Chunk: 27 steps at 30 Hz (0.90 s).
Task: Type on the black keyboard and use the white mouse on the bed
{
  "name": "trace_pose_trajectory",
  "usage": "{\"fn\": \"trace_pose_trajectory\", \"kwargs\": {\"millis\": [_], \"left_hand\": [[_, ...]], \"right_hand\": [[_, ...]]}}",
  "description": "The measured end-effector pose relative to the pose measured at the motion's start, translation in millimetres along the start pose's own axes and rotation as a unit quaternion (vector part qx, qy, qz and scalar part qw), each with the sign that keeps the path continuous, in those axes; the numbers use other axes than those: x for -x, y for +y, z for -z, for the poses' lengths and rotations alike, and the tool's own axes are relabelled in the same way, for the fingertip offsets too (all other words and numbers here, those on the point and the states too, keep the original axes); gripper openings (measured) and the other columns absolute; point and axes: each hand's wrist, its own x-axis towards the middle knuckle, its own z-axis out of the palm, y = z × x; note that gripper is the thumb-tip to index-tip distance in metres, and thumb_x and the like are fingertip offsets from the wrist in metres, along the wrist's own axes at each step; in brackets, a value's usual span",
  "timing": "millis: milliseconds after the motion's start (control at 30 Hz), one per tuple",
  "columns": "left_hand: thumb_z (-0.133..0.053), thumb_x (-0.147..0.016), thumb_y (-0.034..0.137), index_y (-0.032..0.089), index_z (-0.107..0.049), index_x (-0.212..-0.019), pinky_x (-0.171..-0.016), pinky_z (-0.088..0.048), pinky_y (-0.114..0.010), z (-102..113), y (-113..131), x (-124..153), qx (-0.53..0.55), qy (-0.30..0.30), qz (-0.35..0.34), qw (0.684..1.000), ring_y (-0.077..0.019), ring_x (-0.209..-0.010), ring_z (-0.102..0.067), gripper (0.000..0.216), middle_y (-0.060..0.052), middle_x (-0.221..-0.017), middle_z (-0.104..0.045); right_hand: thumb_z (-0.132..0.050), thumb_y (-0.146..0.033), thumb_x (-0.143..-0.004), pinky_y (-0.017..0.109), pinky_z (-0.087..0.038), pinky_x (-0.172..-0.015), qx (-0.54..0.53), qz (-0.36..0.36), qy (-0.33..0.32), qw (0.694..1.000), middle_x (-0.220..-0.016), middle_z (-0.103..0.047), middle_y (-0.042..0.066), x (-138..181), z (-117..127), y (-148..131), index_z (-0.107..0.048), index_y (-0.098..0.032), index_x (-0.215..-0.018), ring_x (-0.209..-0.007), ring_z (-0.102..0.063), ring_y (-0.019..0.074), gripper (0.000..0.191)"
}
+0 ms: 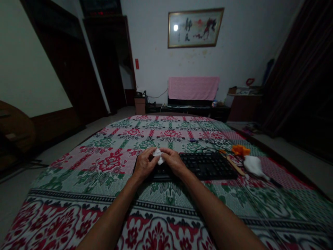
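A small crumpled white tissue (158, 153) is pinched between my two hands, just above the left part of a black keyboard (208, 165). My left hand (145, 163) closes on its left side with thumb and fingers. From the right, my right hand (173, 161) grips the same tissue, fingertips close to those of the left. Both hands and wrists cover much of the keyboard's left end. The keyboard lies flat on a flowered cloth (104, 180).
Right of the keyboard lie an orange cloth-like item (240, 150), a wooden stick (235, 166) and a white bundle (253, 166) with a dark handle. A pen (194, 140) and a black cable (205, 149) lie beyond it. A pink towel (194, 88) hangs at the far wall.
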Motion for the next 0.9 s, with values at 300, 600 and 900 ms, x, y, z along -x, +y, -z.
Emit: {"fn": "trace_pose_trajectory", "kwargs": {"millis": [300, 600, 900], "left_hand": [[-0.061, -0.074, 0.028, 0.019, -0.067, -0.103, -0.081, -0.052, -0.029, 0, 3, -2, 0.094, -0.01, 0.088, 0.992, -0.0178, -0.09, -0.065, 0.031, -0.005, -0.103, -0.07], [-0.06, -0.073, 0.038, 0.017, -0.07, -0.083, -0.071, -0.05, -0.025, -2, 7, -2, 0.155, -0.006, 0.165, 0.974, -0.0167, -0.079, -0.064, 0.025, 0.0, -0.081, -0.071], [-0.064, -0.062, 0.047, 0.012, -0.066, -0.083, -0.046, -0.036, -0.021, -7, 30, -19, 0.234, -0.062, 0.263, 0.934, -0.0101, -0.049, -0.049, 0.041, 0.002, -0.057, -0.058]], "right_hand": [[-0.057, -0.024, -0.062, 0.02, -0.039, -0.054, 0.016, -0.009, 0.012, 1.0, -0.066, -0.063, -0.002, -1, 0, -1, -0.065, -0.016, -0.08, -0.057, -0.052, 0.0099, 0.022], [-0.055, -0.026, -0.068, 0.021, -0.042, -0.064, 0.128, 0.04, -0.036, 0.99, -0.08, -0.063, -0.002, 15, 11, -13, -0.064, -0.017, -0.094, -0.069, -0.054, 0.0116, 0.029], [-0.053, -0.019, -0.073, 0.024, -0.045, -0.072, 0.203, 0.164, -0.042, 0.964, -0.096, -0.063, 0.001, 21, 26, 1, -0.051, -0.018, -0.127, -0.077, -0.056, 0.0122, 0.054]]}}
